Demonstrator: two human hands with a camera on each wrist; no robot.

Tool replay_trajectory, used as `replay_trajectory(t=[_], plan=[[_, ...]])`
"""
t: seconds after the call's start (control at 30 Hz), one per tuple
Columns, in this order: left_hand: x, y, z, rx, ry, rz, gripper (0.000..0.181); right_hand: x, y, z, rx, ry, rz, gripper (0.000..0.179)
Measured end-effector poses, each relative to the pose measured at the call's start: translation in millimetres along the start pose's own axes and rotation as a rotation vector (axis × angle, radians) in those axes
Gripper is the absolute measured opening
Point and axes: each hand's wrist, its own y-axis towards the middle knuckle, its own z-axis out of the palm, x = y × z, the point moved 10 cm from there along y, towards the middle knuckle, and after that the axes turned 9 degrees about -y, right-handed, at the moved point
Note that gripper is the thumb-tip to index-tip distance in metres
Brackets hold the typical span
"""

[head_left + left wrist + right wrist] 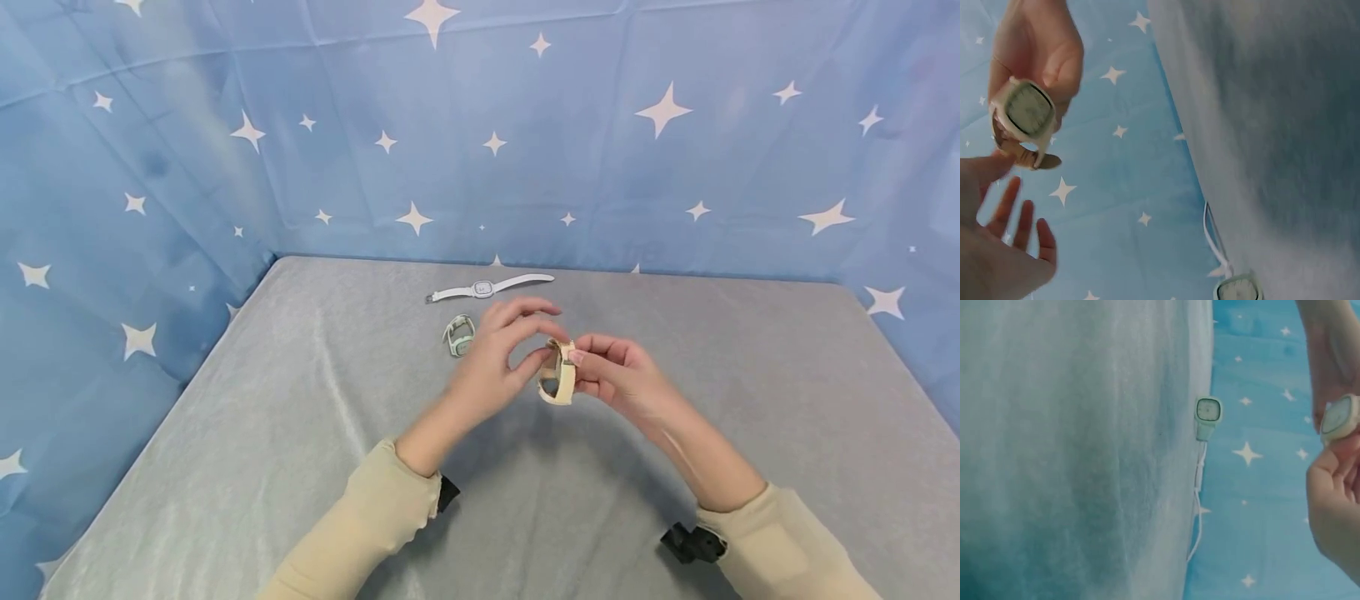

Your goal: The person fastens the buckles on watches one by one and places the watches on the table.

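A cream wristwatch (566, 388) is held up over the table, its strap bent into a loop. My right hand (628, 379) grips it from the right, thumb on the strap by the buckle. From the left, my left hand (486, 360) pinches the strap at the top of the loop with thumb and index finger, the other fingers held away. The square watch face (1030, 110) shows in the left wrist view, with the strap's brownish inner side below it. In the right wrist view, the fingers of my right hand (1332, 487) are around the watch, partly cut off by the frame.
Behind the left hand, a pale green watch (462, 343) stands looped on the grey cloth-covered table (300, 467). Farther back a white watch (483, 289) lies stretched out flat. A blue curtain (360, 75) with white stars hangs along the back and left.
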Motion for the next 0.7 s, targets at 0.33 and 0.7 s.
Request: replay_trajectory(t=[0.33, 0.7], plan=[[-33.3, -4.4, 4.1, 0.069, 0.25, 0.317, 0.007, -4, -2.3, 19, 0.24, 0.198, -0.005, 0.029], [-32.2, -10.9, 6.6, 0.092, 0.31, 0.403, 0.021, -12, -2.8, 26, 0.29, 0.261, 0.136, 0.03]])
